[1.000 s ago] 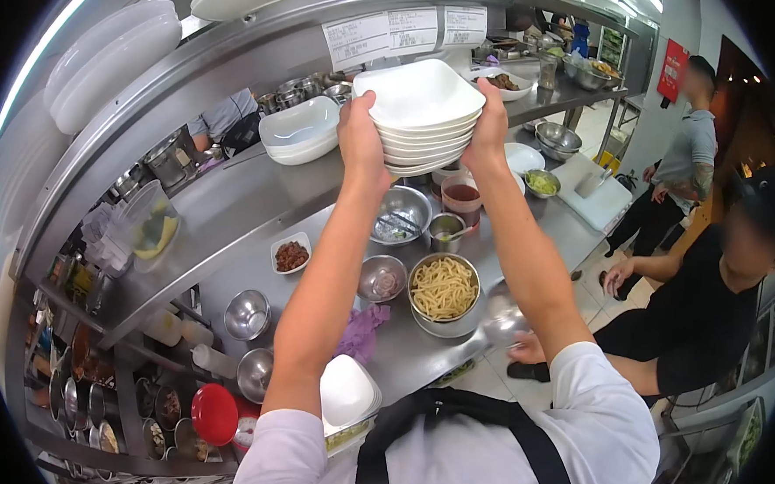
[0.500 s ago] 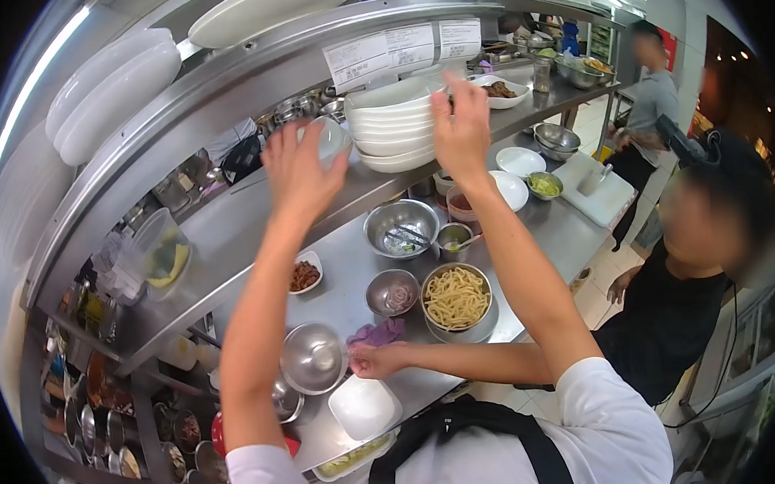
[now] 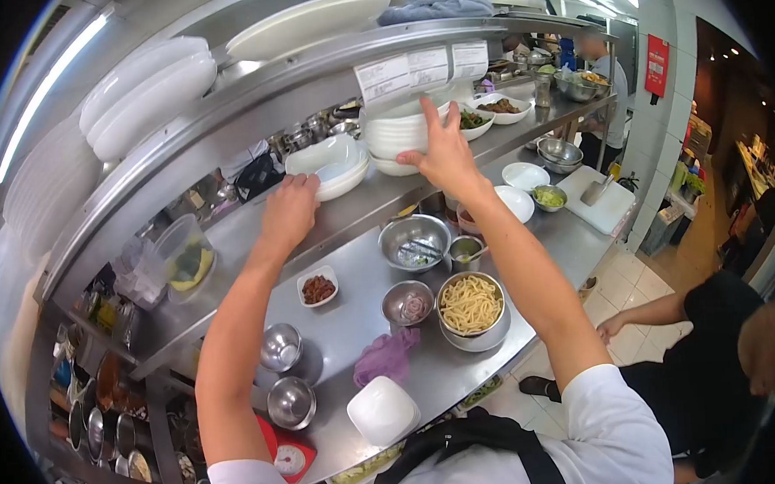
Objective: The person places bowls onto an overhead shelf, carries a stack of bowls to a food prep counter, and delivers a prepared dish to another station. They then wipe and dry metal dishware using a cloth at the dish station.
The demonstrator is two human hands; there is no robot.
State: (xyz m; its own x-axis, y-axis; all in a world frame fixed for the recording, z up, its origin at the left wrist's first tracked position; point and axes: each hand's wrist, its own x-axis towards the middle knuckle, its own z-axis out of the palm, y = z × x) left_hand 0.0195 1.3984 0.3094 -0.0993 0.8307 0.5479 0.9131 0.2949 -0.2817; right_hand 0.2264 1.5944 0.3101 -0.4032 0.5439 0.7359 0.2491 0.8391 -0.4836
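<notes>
My left hand (image 3: 289, 210) has its fingers bent over the near rim of a short stack of white bowls (image 3: 342, 185) on the steel shelf. Right of it stands a taller stack of white bowls (image 3: 391, 138). My right hand (image 3: 449, 155) lies against that stack's right side, thumb and fingers apart; the fingers partly hide the rims. Just beyond this hand are a white dish of greens (image 3: 476, 122) and a white dish of brown food (image 3: 503, 107).
Below the shelf, the counter holds a bowl of thick noodles (image 3: 470, 303), steel bowls (image 3: 292, 403), a purple cloth (image 3: 387, 358), white square dishes (image 3: 383, 410) and a red scale (image 3: 289, 460). Paper slips (image 3: 428, 67) hang above. A person in black (image 3: 708, 339) stands at right.
My left hand has come down onto the short bowl stack. My right hand stays beside the tall stack. The other person's arm has drawn back from the counter to the right.
</notes>
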